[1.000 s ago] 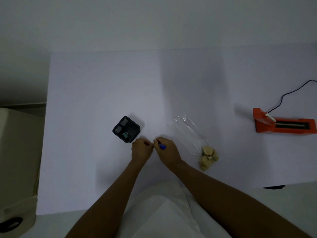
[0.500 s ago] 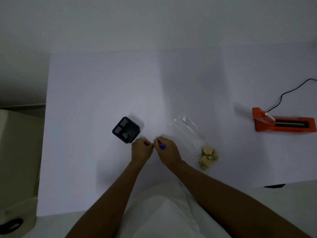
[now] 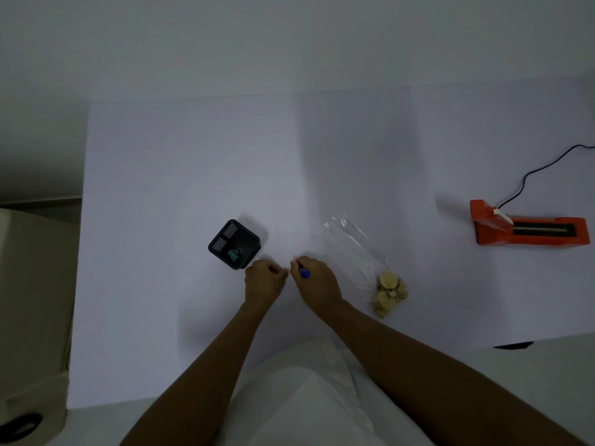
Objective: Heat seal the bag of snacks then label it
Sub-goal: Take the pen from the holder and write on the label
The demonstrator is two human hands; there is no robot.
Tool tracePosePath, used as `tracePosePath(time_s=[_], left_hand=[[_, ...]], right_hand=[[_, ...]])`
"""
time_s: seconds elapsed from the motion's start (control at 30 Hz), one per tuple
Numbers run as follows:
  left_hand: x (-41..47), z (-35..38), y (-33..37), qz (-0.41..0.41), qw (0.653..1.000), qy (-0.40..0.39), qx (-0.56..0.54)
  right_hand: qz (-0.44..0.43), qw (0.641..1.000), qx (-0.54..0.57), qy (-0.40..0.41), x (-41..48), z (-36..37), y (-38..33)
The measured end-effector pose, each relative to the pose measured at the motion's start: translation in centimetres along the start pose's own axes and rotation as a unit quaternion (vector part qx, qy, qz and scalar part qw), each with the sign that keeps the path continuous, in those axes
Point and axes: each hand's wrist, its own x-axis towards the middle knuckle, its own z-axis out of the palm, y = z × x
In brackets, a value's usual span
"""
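White table point(image 3: 193, 162); our right hand point(image 3: 318, 283) grips a pen point(image 3: 304, 273), left hand point(image 3: 264, 281) curled, contents unclear. Bag point(image 3: 360, 259) at three o'clock: probably light, slippery; pinch its empty top.

Orange sealer point(image 3: 528, 232) with a black cord point(image 3: 533, 169). Black box point(image 3: 234, 244), blue pen point(image 3: 305, 273). Clear bag point(image 3: 351, 243) of tan snacks point(image 3: 388, 292), white table point(image 3: 193, 156).

We see a dim, bluish picture; soft shadows fall across the bench point(image 3: 193, 175), whose edges bow from wide-angle distortion.

Two hands point(image 3: 264, 281) point(image 3: 318, 283), one snack bag point(image 3: 363, 263), one orange heat sealer point(image 3: 528, 233), one black organizer point(image 3: 234, 244), one blue pen point(image 3: 305, 273).
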Motion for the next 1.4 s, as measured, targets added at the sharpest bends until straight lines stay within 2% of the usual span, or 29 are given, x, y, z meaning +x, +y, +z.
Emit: tracePosePath(time_s=[0.67, 1.4], left_hand=[[-0.3, -0.2, 0.3, -0.007, 1.000, 0.004, -0.009], [-0.1, 0.1, 0.1, -0.015, 1.000, 0.016, -0.006]], right_hand=[[-0.059, 0.998, -0.001, -0.001, -0.4, 0.1, -0.2], [-0.040, 0.999, -0.005, -0.010, -0.7, 0.1, 0.7]])
